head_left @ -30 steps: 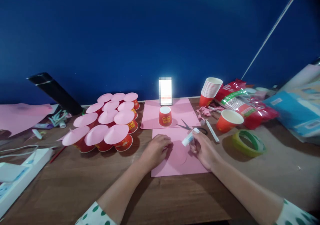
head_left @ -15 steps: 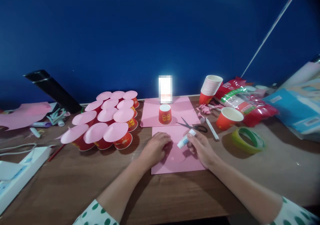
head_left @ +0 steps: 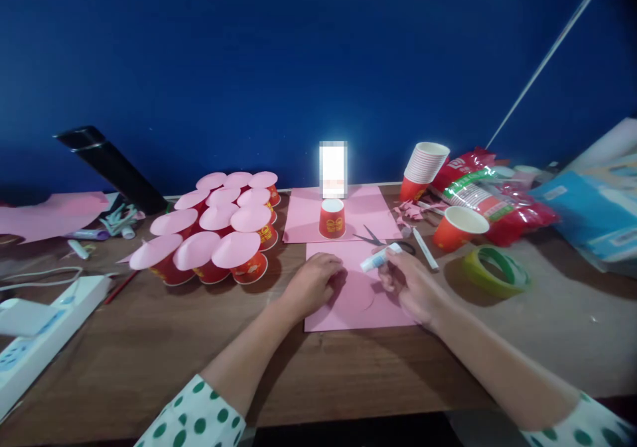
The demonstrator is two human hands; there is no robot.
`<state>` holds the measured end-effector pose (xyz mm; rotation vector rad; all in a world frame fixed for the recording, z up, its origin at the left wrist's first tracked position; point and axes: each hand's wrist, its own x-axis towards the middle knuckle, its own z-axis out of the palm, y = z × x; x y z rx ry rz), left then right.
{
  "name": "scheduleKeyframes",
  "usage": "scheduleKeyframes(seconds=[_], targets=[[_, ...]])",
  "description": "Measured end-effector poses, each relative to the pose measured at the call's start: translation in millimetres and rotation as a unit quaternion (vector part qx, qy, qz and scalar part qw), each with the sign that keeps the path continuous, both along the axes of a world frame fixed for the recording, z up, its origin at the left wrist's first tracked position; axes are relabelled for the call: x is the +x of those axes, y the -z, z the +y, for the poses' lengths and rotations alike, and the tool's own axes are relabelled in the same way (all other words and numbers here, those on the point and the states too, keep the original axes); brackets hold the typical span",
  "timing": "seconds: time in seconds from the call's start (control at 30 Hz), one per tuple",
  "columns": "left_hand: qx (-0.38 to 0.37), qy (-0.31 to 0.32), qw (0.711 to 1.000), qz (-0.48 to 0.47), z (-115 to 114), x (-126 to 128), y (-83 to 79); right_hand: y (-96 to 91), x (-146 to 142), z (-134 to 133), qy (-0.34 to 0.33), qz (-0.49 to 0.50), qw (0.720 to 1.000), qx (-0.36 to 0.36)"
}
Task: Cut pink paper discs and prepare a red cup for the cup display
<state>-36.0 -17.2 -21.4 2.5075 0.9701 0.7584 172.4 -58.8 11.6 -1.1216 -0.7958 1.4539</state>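
Note:
In my right hand (head_left: 405,284) is a white glue stick (head_left: 378,258) with a light-blue label, tilted above a pink sheet (head_left: 338,318). My left hand (head_left: 318,278) rests on the left part of that sheet with its fingers curled; what they hold, if anything, is hidden. A faint curved edge, like that of a pink paper circle (head_left: 355,294), shows on the sheet between the hands. Just beyond stands an upside-down red paper cup (head_left: 332,220) on a second pink sheet (head_left: 298,215). Black-handled scissors (head_left: 373,237) lie behind my right hand, partly covered.
Several upturned red cups topped with pink paper cones (head_left: 236,249) stand at left. A power strip (head_left: 54,331) and a black bottle (head_left: 117,172) lie farther left. Rightward are a white pen (head_left: 425,248), a red cup (head_left: 460,228), green tape (head_left: 497,272) and stacked cups (head_left: 424,168).
My right hand has turned the glue stick closer to level and shifted slightly right. My left hand stays on the sheet. The whole view has shifted slightly.

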Motion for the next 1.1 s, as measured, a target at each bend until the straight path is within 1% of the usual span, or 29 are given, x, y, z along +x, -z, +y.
scheduleKeyframes(seconds=[0.1, 0.2, 0.27, 0.37, 0.47, 0.57, 0.7, 0.83, 1.0, 1.1], targets=[[-0.007, 0.002, 1.0, -0.001, 0.5, -0.6, 1.8, -6.2, 5.0, -2.9, -0.036, -0.062, 0.997, 0.032], [-0.017, 0.005, 1.0, -0.007, 0.0, -2.8, 1.0, -13.6, 2.7, -8.8, -0.09, -0.174, 0.977, 0.084], [-0.026, 0.012, 1.0, -0.003, -0.6, -4.7, -1.1, -17.9, -2.0, -13.5, -0.11, -0.249, 0.953, 0.132], [-0.039, 0.023, 0.999, 0.014, -0.7, -7.0, -3.9, -21.2, -8.9, -19.8, -0.128, -0.371, 0.899, 0.195], [-0.042, 0.023, 0.999, 0.016, 0.5, -7.2, -3.2, -20.2, -11.9, -23.7, -0.154, -0.461, 0.848, 0.212], [-0.036, 0.013, 0.999, 0.021, 1.4, -5.5, -1.3, -16.5, -12.4, -25.1, -0.17, -0.501, 0.82, 0.219], [-0.031, 0.01, 0.999, 0.029, 0.9, -3.3, -1.8, -11.0, -12.5, -25.3, -0.178, -0.525, 0.801, 0.227], [-0.024, 0.009, 0.999, 0.043, 0.3, -2.2, -4.1, -6.3, -11.9, -25.6, -0.184, -0.543, 0.789, 0.221], [-0.008, -0.001, 0.998, 0.059, -0.3, -0.8, -5.1, -2.9, -10.5, -26.6, -0.187, -0.532, 0.795, 0.224], [0.011, -0.002, 0.998, 0.057, -0.4, -0.8, -3.7, -1.2, -10.8, -27.3, -0.194, -0.532, 0.793, 0.224]])
